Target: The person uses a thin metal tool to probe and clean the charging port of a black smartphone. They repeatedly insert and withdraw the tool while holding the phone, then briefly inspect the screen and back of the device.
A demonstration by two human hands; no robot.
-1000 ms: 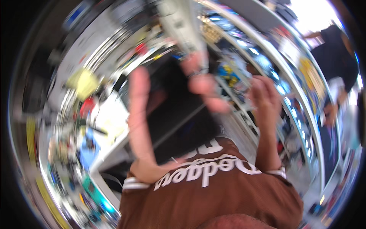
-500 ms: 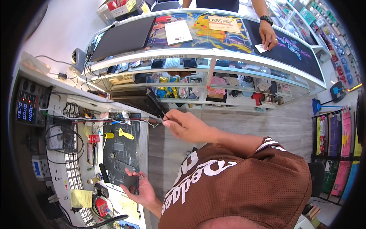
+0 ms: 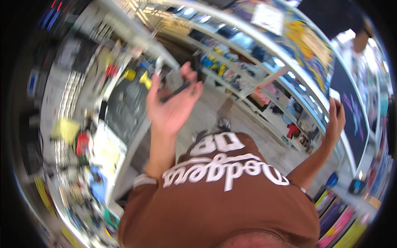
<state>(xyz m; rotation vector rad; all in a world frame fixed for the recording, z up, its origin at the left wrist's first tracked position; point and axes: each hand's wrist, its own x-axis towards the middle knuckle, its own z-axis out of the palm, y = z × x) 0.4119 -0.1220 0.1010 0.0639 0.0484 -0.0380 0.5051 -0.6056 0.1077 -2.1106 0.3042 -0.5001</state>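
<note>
My left hand (image 3: 167, 109) is raised over the bench's edge, palm up, with fingers curled around a dark, flat slab that looks like a smartphone (image 3: 178, 91). Motion blur hides its details. On the right, my right arm stretches out to the glass counter. My right hand (image 3: 337, 120) has its fingertips on a small white card (image 3: 334, 94) at the near corner of a black mat (image 3: 349, 99). The fingers look closed on the card, though they are blurred.
A white workbench on the left carries a dark work mat (image 3: 128, 103), a yellow scraper (image 3: 145, 80), a red container (image 3: 82, 142) and yellow paper (image 3: 66, 130). The glass display counter (image 3: 264, 49) runs across the far side. Colourful packages (image 3: 335, 219) hang at lower right.
The view has swung round and blurred. My left hand has risen from the bench with the slab. My right hand has left the cables and reached the white card, where another person's hand was.
</note>
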